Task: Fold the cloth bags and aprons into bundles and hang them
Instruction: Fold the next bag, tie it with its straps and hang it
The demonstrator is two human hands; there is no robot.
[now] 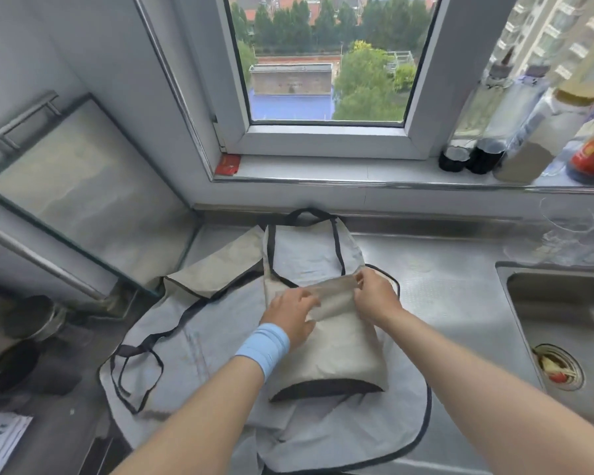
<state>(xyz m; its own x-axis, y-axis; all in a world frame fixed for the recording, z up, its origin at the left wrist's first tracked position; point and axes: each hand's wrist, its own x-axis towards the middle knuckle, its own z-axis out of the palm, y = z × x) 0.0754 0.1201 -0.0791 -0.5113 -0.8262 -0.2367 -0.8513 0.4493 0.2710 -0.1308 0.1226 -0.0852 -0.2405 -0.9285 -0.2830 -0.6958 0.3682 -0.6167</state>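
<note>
A beige cloth bag with black trim lies on the steel counter, its dark bottom edge nearest me and its black handles toward the window. A fold of the bag's cloth is raised across its middle. My left hand grips the left end of that fold, and my right hand pinches the right end. Under the bag a pale grey apron with black edging and straps is spread flat. A second beige bag lies folded at the back left.
A steel sink with food scraps in its drain sits at the right. Bottles and jars line the windowsill. A glass-framed board leans at the left, with dark pots below it. The window wall stands close behind the bags.
</note>
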